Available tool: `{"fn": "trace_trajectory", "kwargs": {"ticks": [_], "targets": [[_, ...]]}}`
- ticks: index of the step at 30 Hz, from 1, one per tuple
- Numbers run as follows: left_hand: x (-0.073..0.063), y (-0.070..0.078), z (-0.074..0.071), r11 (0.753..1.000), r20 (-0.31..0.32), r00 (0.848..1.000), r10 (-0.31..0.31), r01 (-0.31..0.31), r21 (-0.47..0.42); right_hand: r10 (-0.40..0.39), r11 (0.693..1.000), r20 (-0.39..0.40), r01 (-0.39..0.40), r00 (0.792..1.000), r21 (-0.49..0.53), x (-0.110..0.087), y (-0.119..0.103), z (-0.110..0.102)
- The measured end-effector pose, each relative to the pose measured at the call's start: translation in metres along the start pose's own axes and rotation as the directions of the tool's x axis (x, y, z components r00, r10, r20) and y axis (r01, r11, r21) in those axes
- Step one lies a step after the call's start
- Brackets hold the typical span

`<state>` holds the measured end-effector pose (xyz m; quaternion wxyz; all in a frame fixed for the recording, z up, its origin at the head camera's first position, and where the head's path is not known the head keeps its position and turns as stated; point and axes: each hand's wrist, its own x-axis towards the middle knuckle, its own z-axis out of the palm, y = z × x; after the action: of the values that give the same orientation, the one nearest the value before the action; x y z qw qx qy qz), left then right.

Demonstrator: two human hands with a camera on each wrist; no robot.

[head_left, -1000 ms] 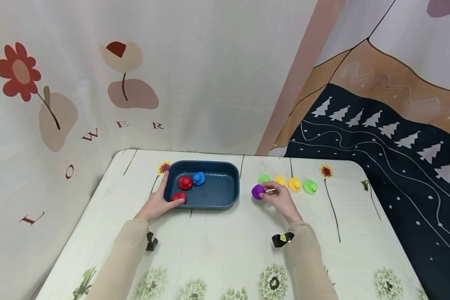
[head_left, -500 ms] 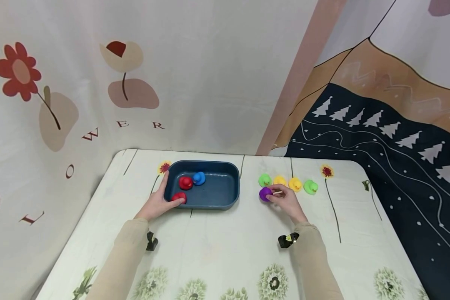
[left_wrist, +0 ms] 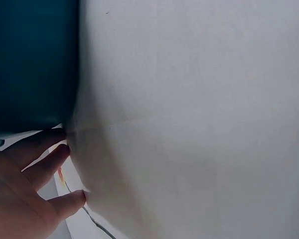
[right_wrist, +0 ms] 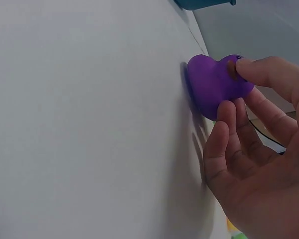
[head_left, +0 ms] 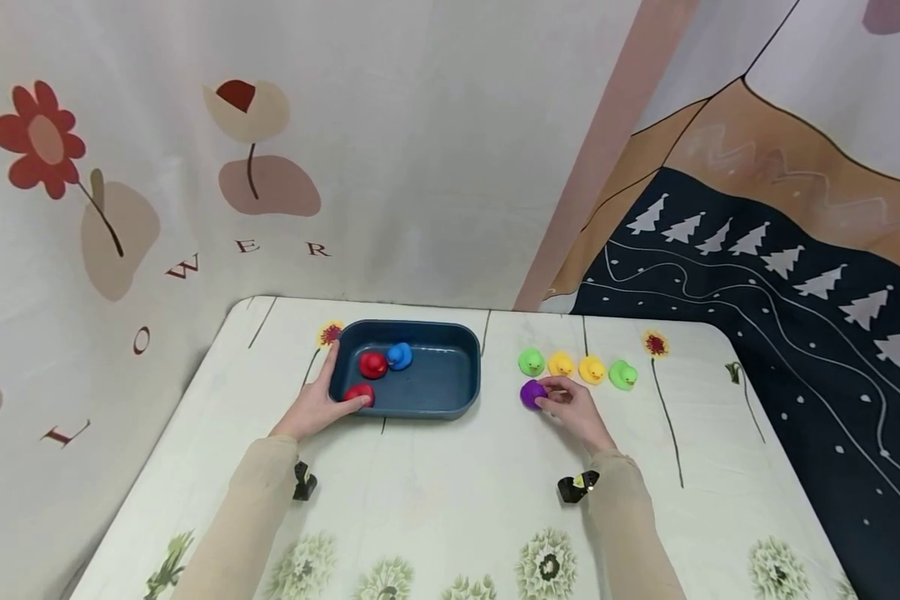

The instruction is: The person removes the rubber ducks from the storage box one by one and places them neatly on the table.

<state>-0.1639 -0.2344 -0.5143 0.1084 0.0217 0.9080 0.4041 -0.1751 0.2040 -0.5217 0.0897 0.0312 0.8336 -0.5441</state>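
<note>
right hand (head_left: 576, 410) fingers (right_wrist: 259, 74) pinch small purple rubber duck (head_left: 532, 393), standing on table (head_left: 450, 492) just left of fingertips, below row of green and yellow ducks | left hand (head_left: 317, 406) fingers grip near-left rim of dark blue plastic tub (head_left: 450, 392), well apart

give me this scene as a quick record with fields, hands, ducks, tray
left hand: grips the near left corner of the tray, thumb by a red duck
right hand: pinches the purple duck, which sits on the table
tray: dark blue, holds two red ducks and a blue duck
row beyond right hand: green duck, two yellow, another green
</note>
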Motion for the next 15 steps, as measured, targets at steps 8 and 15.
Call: {"fn": "trace_trajectory", "kwargs": {"ticks": [8, 15], "targets": [[-0.0001, 0.0019, -0.0007, 1.000, 0.006, 1.000, -0.012, 0.012, 0.008, -0.004, 1.000, -0.001, 0.004, 1.000, -0.014, -0.0027, 0.0061, 0.0016], [-0.0007, 0.0015, -0.0004, 1.000, 0.007, 1.000, -0.009, 0.009, 0.003, -0.044, 0.999, 0.009, 0.044, 0.999, -0.001, -0.0035, 0.0064, -0.0005]]}}
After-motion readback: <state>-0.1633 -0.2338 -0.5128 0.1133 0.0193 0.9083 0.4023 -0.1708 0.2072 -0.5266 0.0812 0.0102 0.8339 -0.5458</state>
